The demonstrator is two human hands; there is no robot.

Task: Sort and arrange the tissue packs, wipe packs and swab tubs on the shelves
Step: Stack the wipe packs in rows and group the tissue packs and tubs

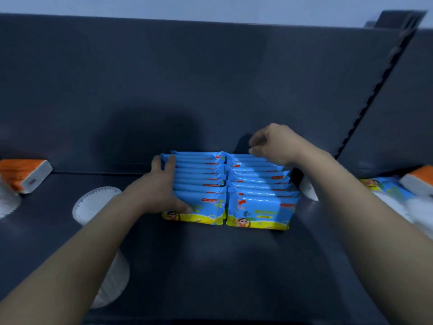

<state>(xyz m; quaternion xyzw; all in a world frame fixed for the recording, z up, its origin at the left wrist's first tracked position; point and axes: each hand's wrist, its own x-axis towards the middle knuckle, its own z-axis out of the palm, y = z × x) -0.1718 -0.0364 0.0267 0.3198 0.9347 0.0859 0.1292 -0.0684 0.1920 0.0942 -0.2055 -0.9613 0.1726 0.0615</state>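
Note:
Two rows of blue wipe packs stand upright on the dark shelf (pixel 210 266), a left row (pixel 201 181) and a right row (pixel 260 184), touching side by side. My left hand (pixel 161 186) clasps the left side of the left row, thumb on the front pack. My right hand (pixel 274 144) rests on the back top of the right row, fingers curled. A round white swab tub (pixel 93 202) sits just left of my left forearm. An orange and white tissue pack (pixel 25 174) lies at the far left.
Another white swab tub (pixel 112 277) shows under my left forearm, and one (pixel 308 188) peeks out right of the rows. At far right lie a loose wipe pack (pixel 384 188) and an orange tissue pack (pixel 419 179). A dark back panel rises behind.

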